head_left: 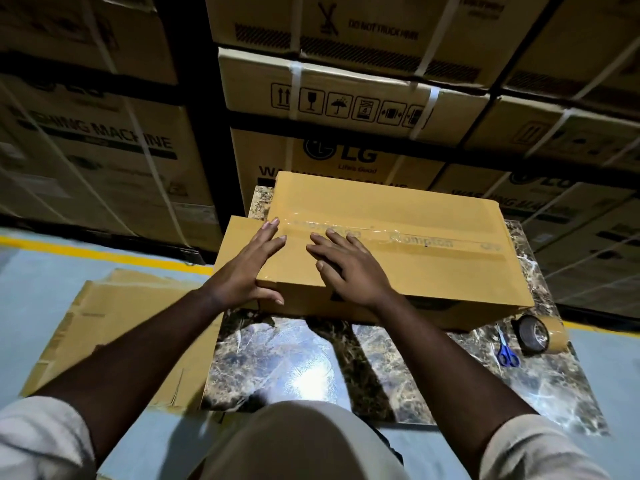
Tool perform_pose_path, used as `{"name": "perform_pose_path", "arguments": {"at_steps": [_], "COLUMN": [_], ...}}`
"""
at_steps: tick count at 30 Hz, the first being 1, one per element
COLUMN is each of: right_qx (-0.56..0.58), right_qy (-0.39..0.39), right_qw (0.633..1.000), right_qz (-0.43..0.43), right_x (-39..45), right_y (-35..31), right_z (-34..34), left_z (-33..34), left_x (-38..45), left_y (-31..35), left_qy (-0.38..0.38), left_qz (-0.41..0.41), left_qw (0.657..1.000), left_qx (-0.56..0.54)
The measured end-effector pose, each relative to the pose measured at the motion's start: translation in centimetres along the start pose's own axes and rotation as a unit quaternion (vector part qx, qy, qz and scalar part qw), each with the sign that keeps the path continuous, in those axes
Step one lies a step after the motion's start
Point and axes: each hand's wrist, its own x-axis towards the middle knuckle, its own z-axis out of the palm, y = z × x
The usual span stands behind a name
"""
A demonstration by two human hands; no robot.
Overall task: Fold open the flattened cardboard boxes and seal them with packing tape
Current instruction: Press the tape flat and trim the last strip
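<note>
A closed brown cardboard box lies on a marble-patterned table. A strip of clear printed packing tape runs along its top seam. My left hand lies against the box's near left corner, fingers straight, thumb along the near edge. My right hand rests flat on the box top, fingertips touching the tape. A roll of brown packing tape stands on the table at the right. Flattened cardboard lies on the floor at the left.
Blue-handled scissors lie beside the tape roll. Tall stacks of strapped washing-machine cartons wall off the far side. A yellow line crosses the grey floor at the left. Another cardboard piece sticks out left of the box.
</note>
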Motion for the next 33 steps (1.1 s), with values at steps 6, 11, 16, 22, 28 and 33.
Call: {"name": "perform_pose_path", "arguments": {"at_steps": [6,11,16,22,28,33], "right_qx": [0.000,-0.019,-0.020,-0.013,-0.012,-0.008], "right_qy": [0.006,0.007,0.014,0.013,0.016,0.014], "right_qw": [1.000,1.000,1.000,1.000,1.000,1.000], "right_qz": [0.002,0.002,0.002,0.000,-0.009,-0.009], "right_x": [0.2,0.3,0.3,0.1,-0.1,0.0], "right_y": [0.1,0.1,0.0,0.0,0.1,0.3], "right_z": [0.2,0.4,0.4,0.3,0.3,0.3], "left_z": [0.4,2.2,3.8,4.1,4.2,2.8], "left_x": [0.4,2.4,1.5,0.8,-3.9,-5.9], "left_y": [2.4,3.7,3.1,3.6,0.7,-1.3], "left_qy": [0.038,0.162,0.187,0.294,0.050,0.002], "left_qz": [-0.238,-0.312,-0.349,-0.362,-0.213,-0.180], "left_qw": [0.909,0.835,0.755,0.742,0.965,0.980], "left_qx": [-0.339,-0.423,-0.522,-0.480,-0.143,-0.085]}}
